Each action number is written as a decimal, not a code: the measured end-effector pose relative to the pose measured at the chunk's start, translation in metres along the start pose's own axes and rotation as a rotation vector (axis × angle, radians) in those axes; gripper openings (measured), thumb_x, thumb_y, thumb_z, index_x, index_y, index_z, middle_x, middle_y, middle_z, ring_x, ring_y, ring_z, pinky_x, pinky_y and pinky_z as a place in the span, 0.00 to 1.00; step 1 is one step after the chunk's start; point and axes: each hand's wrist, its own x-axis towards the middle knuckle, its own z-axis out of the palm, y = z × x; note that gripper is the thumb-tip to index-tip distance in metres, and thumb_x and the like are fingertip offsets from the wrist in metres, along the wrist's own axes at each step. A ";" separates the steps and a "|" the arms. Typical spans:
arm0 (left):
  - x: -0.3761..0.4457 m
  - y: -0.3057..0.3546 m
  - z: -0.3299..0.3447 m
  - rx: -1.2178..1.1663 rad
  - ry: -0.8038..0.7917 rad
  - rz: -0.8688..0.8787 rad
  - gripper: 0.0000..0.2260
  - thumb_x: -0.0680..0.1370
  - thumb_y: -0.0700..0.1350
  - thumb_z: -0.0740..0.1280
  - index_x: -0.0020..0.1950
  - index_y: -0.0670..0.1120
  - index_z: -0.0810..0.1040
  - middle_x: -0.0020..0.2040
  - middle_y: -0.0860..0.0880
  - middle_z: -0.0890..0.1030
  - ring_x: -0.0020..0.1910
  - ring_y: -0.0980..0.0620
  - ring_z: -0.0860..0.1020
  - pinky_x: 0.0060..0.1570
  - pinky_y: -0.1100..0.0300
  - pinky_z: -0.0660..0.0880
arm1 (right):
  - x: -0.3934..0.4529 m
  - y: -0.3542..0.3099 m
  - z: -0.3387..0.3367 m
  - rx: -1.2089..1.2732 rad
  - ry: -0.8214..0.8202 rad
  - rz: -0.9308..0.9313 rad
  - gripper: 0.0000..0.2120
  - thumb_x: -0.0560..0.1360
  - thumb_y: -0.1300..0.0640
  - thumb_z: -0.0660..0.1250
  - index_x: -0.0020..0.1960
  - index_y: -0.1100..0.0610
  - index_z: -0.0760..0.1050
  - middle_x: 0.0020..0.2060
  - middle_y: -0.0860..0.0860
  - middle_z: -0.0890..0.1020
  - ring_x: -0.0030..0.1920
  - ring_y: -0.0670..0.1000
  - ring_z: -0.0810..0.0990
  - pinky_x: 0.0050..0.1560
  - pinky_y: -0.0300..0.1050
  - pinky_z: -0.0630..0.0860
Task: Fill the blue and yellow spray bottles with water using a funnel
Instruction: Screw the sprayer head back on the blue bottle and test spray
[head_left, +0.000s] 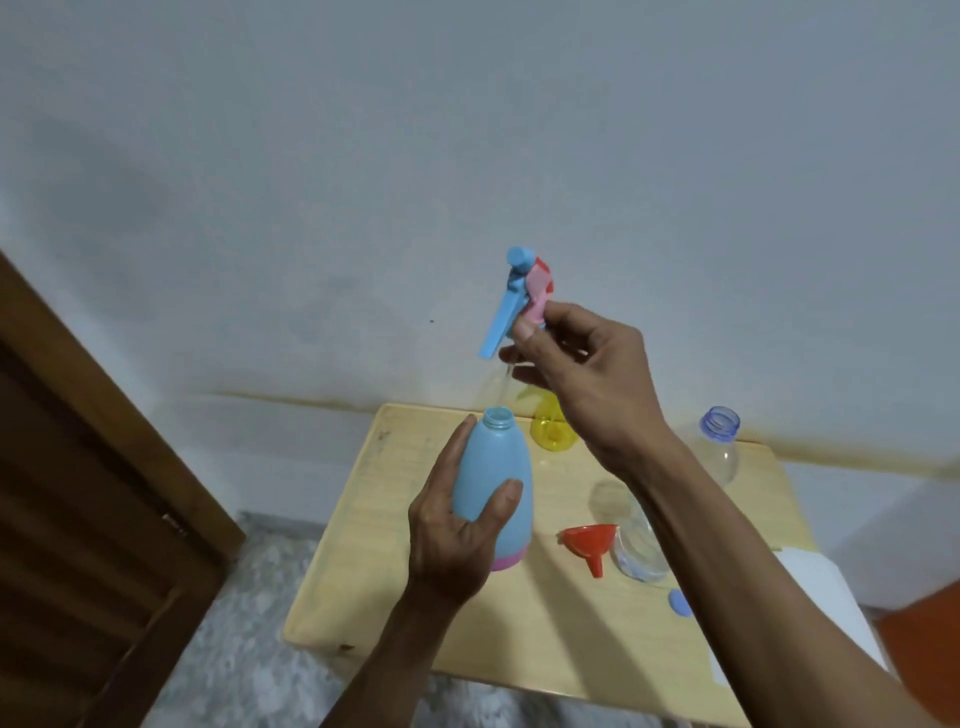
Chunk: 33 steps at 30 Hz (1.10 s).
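Risk sits with the open blue bottle (493, 478), held above the bench (363, 561) by left-hand fingers (506, 501); right-hand fingers (527, 327) pinch its sprayer head (511, 296), whose dangling tube could drip or snag the neck

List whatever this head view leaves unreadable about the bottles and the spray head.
- Yellow spray bottle: the right hand covers its upper part, so whether its spray head is on cannot be told.
- Blue spray bottle: opaque wall, and the left hand covers its lower side; water level hidden.
- Spray head: its collar is hidden behind the right hand's fingers.
- Clear bottle: transparent and blurred; water level unclear.
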 end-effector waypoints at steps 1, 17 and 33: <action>0.002 -0.001 -0.002 -0.016 -0.004 -0.005 0.28 0.72 0.58 0.70 0.71 0.60 0.68 0.66 0.65 0.75 0.63 0.60 0.76 0.57 0.65 0.76 | -0.001 0.004 0.001 -0.016 -0.022 0.010 0.09 0.79 0.58 0.71 0.57 0.61 0.82 0.48 0.62 0.85 0.48 0.53 0.87 0.54 0.53 0.84; 0.028 0.000 -0.010 -0.087 -0.077 -0.024 0.29 0.73 0.59 0.68 0.67 0.44 0.73 0.56 0.49 0.80 0.54 0.53 0.80 0.46 0.66 0.78 | -0.010 0.032 0.011 -0.182 -0.149 0.045 0.11 0.77 0.53 0.72 0.58 0.56 0.83 0.52 0.50 0.86 0.58 0.50 0.83 0.64 0.58 0.78; 0.038 0.007 -0.007 -0.093 -0.035 -0.024 0.27 0.74 0.59 0.66 0.71 0.50 0.71 0.63 0.62 0.78 0.61 0.60 0.78 0.53 0.67 0.76 | -0.010 0.044 0.020 -0.028 0.002 0.077 0.12 0.75 0.52 0.76 0.54 0.56 0.82 0.47 0.53 0.85 0.52 0.54 0.83 0.59 0.52 0.80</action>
